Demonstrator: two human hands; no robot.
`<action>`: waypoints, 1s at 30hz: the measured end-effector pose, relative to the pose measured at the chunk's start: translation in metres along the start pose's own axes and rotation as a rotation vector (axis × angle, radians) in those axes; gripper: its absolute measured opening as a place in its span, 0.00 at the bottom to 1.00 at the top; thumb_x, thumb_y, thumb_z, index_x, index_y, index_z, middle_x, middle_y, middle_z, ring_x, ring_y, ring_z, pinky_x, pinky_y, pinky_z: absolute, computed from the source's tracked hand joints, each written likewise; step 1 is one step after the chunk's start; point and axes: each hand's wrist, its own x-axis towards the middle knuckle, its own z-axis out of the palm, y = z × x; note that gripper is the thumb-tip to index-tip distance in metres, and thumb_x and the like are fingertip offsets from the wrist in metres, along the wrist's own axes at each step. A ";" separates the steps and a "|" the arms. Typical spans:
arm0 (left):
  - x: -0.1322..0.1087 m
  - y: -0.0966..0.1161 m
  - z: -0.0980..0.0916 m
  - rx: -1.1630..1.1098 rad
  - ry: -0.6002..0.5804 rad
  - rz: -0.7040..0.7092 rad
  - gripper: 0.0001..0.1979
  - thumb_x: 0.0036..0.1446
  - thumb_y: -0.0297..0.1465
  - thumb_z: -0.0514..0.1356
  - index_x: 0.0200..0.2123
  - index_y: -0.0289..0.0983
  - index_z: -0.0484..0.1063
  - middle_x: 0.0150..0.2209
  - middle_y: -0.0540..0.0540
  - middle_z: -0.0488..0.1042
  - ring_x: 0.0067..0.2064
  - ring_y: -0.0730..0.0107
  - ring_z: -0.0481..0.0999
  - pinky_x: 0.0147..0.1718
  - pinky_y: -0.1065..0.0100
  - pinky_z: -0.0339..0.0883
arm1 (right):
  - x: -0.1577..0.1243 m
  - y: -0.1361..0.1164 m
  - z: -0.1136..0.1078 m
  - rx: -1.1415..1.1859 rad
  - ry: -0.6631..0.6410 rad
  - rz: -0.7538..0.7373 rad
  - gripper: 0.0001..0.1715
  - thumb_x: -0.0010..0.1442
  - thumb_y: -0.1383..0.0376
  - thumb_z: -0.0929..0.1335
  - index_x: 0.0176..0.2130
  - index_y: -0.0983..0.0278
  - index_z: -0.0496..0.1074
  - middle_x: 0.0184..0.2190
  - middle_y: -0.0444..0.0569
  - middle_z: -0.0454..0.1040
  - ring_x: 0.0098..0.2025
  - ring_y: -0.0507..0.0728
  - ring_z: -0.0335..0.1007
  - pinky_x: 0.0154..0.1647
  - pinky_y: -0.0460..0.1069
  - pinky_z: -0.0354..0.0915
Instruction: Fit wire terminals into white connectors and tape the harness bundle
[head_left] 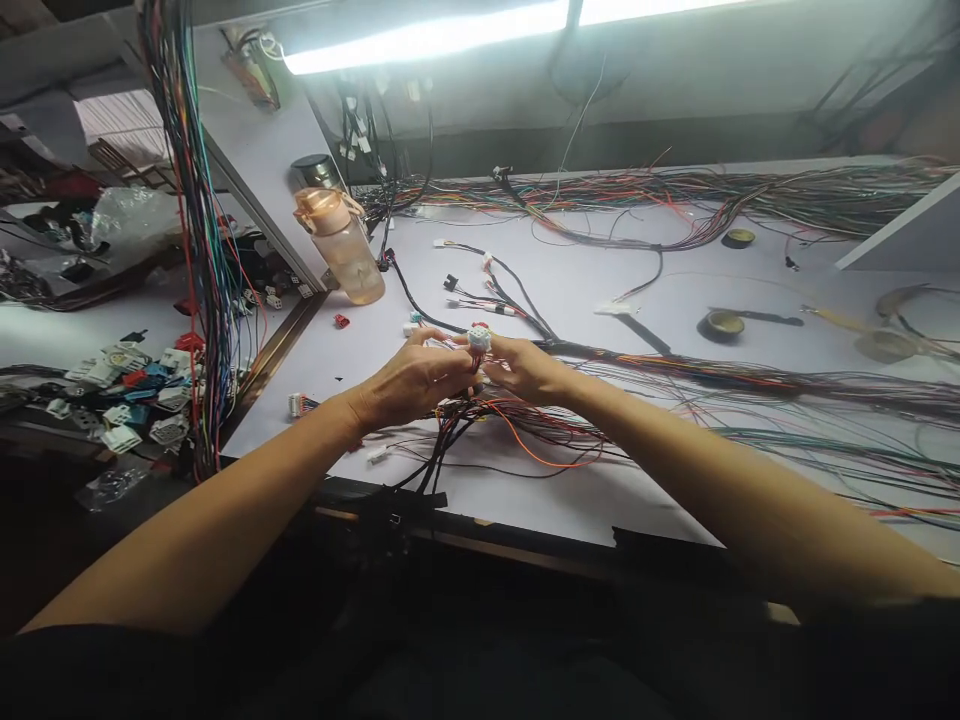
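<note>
A pale grey multi-hole connector [479, 339] stands upright between my hands near the middle of the table, with reddish wires running down from it. My left hand [420, 375] has its fingers closed around the connector's lower part and wires. From the right, my right hand [521, 370] reaches the same connector with bent fingers; what its fingertips grip is partly hidden. A bit of red shows just behind the connector. Below the hands lies a bundle of black-sleeved branches and loose red and orange wires [525, 420].
A drink bottle [345, 250] stands at the back left. Hanging wires [199, 230] and a pile of connectors [135, 395] are on the left. A long harness [712, 372] runs right. Tape rolls [724, 324] lie behind it. The table's front edge [525, 540] is near.
</note>
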 end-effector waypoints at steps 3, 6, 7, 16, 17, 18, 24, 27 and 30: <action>0.004 0.001 0.002 0.047 -0.014 0.043 0.10 0.66 0.31 0.49 0.33 0.38 0.67 0.28 0.54 0.75 0.27 0.77 0.70 0.56 0.58 0.53 | -0.024 -0.024 -0.003 -0.043 0.115 0.133 0.14 0.65 0.63 0.62 0.47 0.62 0.73 0.39 0.49 0.78 0.39 0.54 0.72 0.41 0.49 0.64; 0.010 0.003 0.002 0.154 -0.064 0.100 0.11 0.65 0.28 0.47 0.30 0.38 0.64 0.24 0.55 0.71 0.26 0.77 0.69 0.60 0.53 0.49 | -0.040 -0.034 0.012 -0.160 0.112 0.159 0.10 0.63 0.60 0.67 0.39 0.62 0.76 0.33 0.48 0.78 0.34 0.54 0.72 0.37 0.48 0.62; 0.012 0.005 0.001 0.194 -0.083 0.123 0.11 0.65 0.27 0.47 0.29 0.38 0.62 0.22 0.56 0.69 0.24 0.77 0.68 0.61 0.51 0.47 | -0.042 -0.034 0.018 -0.207 0.125 0.149 0.09 0.61 0.60 0.68 0.38 0.62 0.77 0.31 0.48 0.78 0.34 0.54 0.71 0.36 0.48 0.61; 0.028 0.002 0.005 0.285 -0.251 0.283 0.09 0.59 0.21 0.46 0.36 0.38 0.62 0.20 0.58 0.64 0.23 0.73 0.67 0.61 0.45 0.49 | -0.048 -0.031 0.040 -0.371 0.286 -0.010 0.08 0.62 0.66 0.67 0.32 0.64 0.75 0.31 0.49 0.76 0.33 0.54 0.68 0.37 0.48 0.61; 0.029 0.000 0.006 0.270 -0.259 0.285 0.08 0.59 0.21 0.47 0.36 0.37 0.62 0.20 0.57 0.65 0.23 0.73 0.67 0.60 0.46 0.50 | -0.050 -0.030 0.041 -0.374 0.304 -0.022 0.09 0.63 0.66 0.66 0.32 0.64 0.75 0.31 0.49 0.76 0.34 0.54 0.68 0.37 0.48 0.62; 0.030 -0.001 0.008 0.249 -0.262 0.278 0.07 0.60 0.22 0.47 0.36 0.37 0.62 0.22 0.56 0.65 0.24 0.72 0.68 0.59 0.47 0.52 | -0.052 -0.029 0.043 -0.371 0.319 -0.026 0.09 0.63 0.66 0.66 0.33 0.64 0.75 0.31 0.49 0.76 0.34 0.54 0.68 0.38 0.49 0.62; 0.022 0.000 0.013 0.082 -0.219 -0.018 0.08 0.64 0.30 0.48 0.31 0.39 0.60 0.29 0.48 0.68 0.32 0.67 0.68 0.38 0.62 0.66 | -0.059 -0.022 0.055 -0.338 0.327 0.010 0.08 0.63 0.67 0.65 0.35 0.62 0.74 0.32 0.48 0.75 0.35 0.54 0.68 0.39 0.49 0.62; 0.016 0.002 0.016 -0.026 -0.206 -0.153 0.10 0.63 0.31 0.48 0.28 0.39 0.59 0.25 0.51 0.65 0.27 0.71 0.65 0.30 0.68 0.61 | -0.061 -0.029 0.053 -0.338 0.275 0.019 0.08 0.62 0.68 0.65 0.41 0.64 0.73 0.35 0.50 0.75 0.37 0.56 0.67 0.40 0.50 0.63; 0.013 0.004 0.019 -0.099 -0.159 -0.238 0.11 0.63 0.32 0.50 0.26 0.39 0.58 0.22 0.53 0.63 0.23 0.73 0.61 0.26 0.70 0.58 | -0.061 -0.041 0.049 -0.399 0.218 -0.039 0.19 0.58 0.69 0.66 0.50 0.62 0.69 0.44 0.52 0.72 0.43 0.58 0.66 0.44 0.52 0.62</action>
